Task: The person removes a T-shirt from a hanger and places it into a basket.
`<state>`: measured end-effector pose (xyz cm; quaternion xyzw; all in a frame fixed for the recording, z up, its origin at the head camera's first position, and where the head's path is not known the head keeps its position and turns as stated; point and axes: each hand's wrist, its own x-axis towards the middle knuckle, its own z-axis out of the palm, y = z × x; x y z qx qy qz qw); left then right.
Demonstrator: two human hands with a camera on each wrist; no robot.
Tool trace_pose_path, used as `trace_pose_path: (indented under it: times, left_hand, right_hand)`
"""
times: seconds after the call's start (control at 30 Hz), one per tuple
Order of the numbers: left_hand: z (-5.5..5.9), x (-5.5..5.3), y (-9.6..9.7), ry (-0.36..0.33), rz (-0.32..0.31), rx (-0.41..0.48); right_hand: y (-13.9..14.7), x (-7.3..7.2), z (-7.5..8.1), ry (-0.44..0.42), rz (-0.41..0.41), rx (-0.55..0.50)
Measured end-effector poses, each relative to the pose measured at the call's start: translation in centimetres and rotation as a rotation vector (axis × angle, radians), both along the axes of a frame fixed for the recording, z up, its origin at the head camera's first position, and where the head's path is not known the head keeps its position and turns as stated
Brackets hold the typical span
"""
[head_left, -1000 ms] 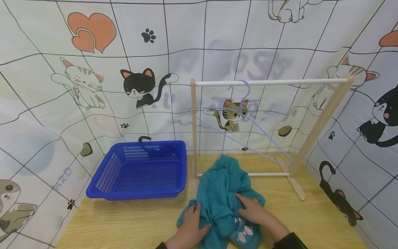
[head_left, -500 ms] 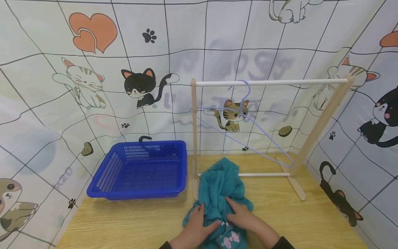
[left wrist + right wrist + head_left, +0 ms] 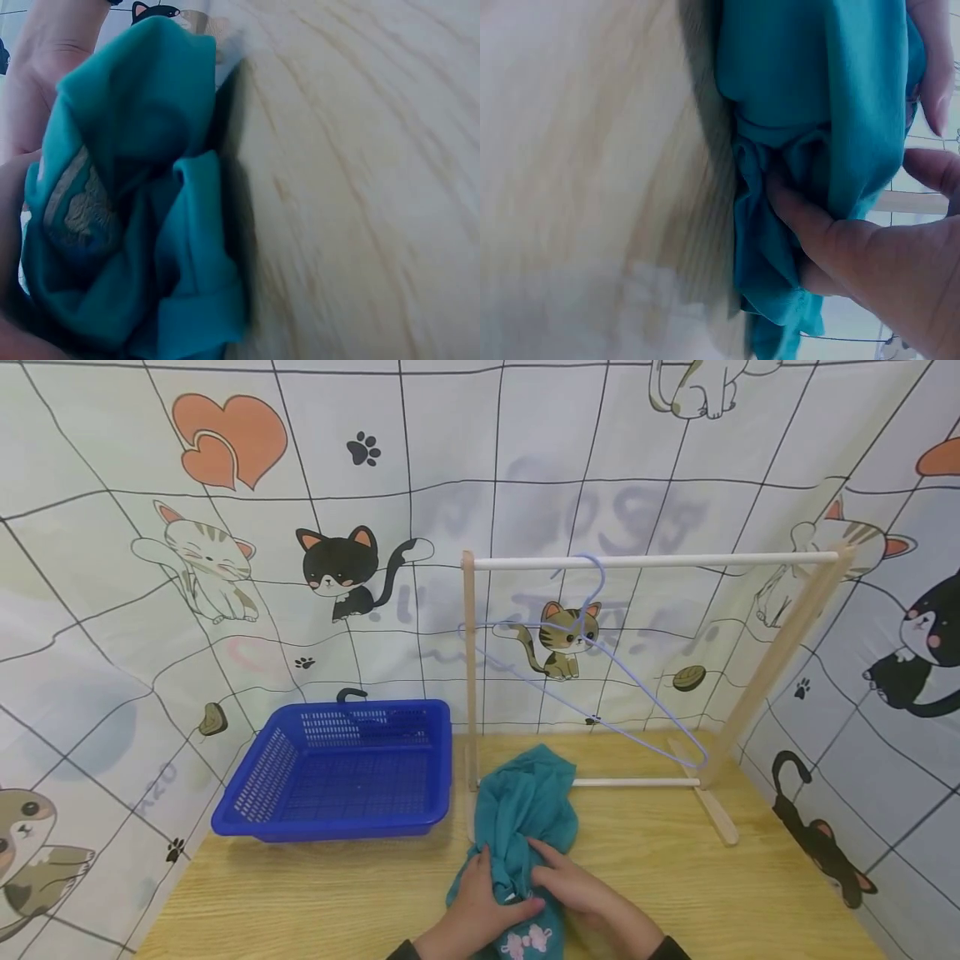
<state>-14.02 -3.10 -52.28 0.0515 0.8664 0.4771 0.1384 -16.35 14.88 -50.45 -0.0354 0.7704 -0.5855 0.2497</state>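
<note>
A teal garment point(image 3: 525, 802) with pink flower embroidery lies bunched on the wooden tabletop, in front of the rack. My left hand point(image 3: 480, 906) grips its left side, thumb laid across the top near the embroidery. On the other side my right hand point(image 3: 573, 885) holds the cloth, its fingers sunk into the folds. Seen from the left wrist, the garment point(image 3: 135, 112) is folded over in loose layers beside the hand. In the right wrist view, fingers point(image 3: 817, 225) press into a crease of the cloth. The garment's exact kind is hidden by the bunching.
Behind the garment stands a wooden rack with a white top bar point(image 3: 675, 561). A lavender hanger point(image 3: 645, 687) hangs from that bar. To the left sits a blue plastic basket point(image 3: 337, 832). Cat-printed cloth point(image 3: 420, 435) lines the back and sides.
Both hands have drawn closer together, squeezing the garment into a narrower bundle. The right hand has shifted left, bringing the cloth's right edge inward. Hanger, rack and basket stay put.
</note>
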Motion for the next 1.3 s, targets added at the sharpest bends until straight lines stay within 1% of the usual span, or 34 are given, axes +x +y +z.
trace_pose_path:
  times: [0.07,0.13,0.3,0.43,0.53,0.63,0.7,0.8,0.9,1.0,1.07,1.13,1.23,1.3]
  left_hand:
    - [0.0,0.0,0.0,0.021,0.006,0.027]
    - [0.0,-0.1,0.0,0.068,-0.010,0.061]
    - [-0.1,-0.6,-0.2,0.155,-0.045,0.111]
    - [-0.2,-0.8,-0.3,0.172,-0.028,0.098]
    - [-0.1,-0.9,-0.4,0.194,-0.003,0.061]
    - [-0.1,-0.9,-0.6,0.216,0.026,0.034]
    - [0.1,-0.8,-0.9,0.214,0.040,0.041]
    - [0.4,-0.8,-1.4,0.223,0.050,0.060]
    - [0.7,-0.8,-1.8,0.249,0.059,0.055]
    - [0.9,-0.8,-2.1,0.272,0.067,0.042]
    - [1.2,-0.8,-2.4,0.275,0.063,0.043]
    - [1.5,-0.7,-2.6,0.278,0.060,0.043]
    - [2.1,-0.6,-3.0,0.282,0.052,0.050]
    - [2.4,-0.6,-3.2,0.294,0.052,0.045]
  right_hand:
    - [-0.1,0.0,-0.2,-0.032,-0.024,-0.058]
    - [-0.3,0.1,-0.2,-0.067,-0.036,-0.111]
    - [-0.5,0.2,-0.3,-0.125,-0.034,-0.219]
    - [-0.7,0.3,-0.4,-0.123,-0.037,-0.245]
    - [-0.7,0.3,-0.5,-0.119,-0.028,-0.249]
    - [-0.6,0.3,-0.4,-0.113,-0.001,-0.249]
    - [-0.3,0.4,-0.3,-0.102,0.019,-0.242]
    - [0.4,0.6,-0.1,-0.067,0.051,-0.230]
    - [1.4,0.8,0.3,-0.024,0.064,-0.219]
    - [2.5,1.0,0.8,0.038,0.072,-0.211]
    - [3.4,1.2,1.3,0.085,0.077,-0.195]
    - [4.3,1.3,2.0,0.138,0.076,-0.160]
    - [5.5,1.4,2.9,0.217,0.069,-0.078]
    - [6.1,1.4,3.4,0.303,0.060,0.007]
